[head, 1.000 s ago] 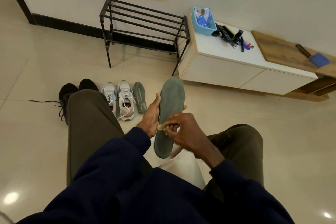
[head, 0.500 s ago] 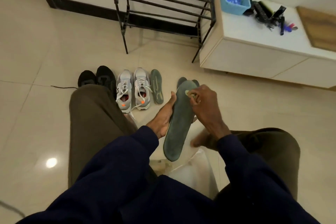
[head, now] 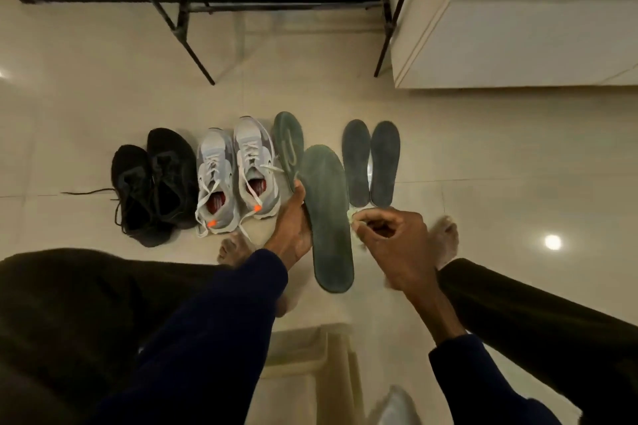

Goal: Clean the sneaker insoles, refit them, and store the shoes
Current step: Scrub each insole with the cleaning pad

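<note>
Insole (head: 326, 217) gripped at its edge by the left hand (head: 293, 228) — the right hand (head: 390, 238), just beside, pinched a wipe (head: 353, 218); a hard stroke might dislodge it.

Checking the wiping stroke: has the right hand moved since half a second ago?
Yes. The right hand has drawn back toward the person: it overlapped the floor insoles then, and now sits below their near ends.

I read the floor (head: 103, 97) as glossy tile. The rack (head: 276, 5) at 12 o'clock: matt black metal. The raised insole (head: 328, 210): matt, felt-like. The black shoes (head: 155, 183) at 9 o'clock: matt knitted cloth.
</note>
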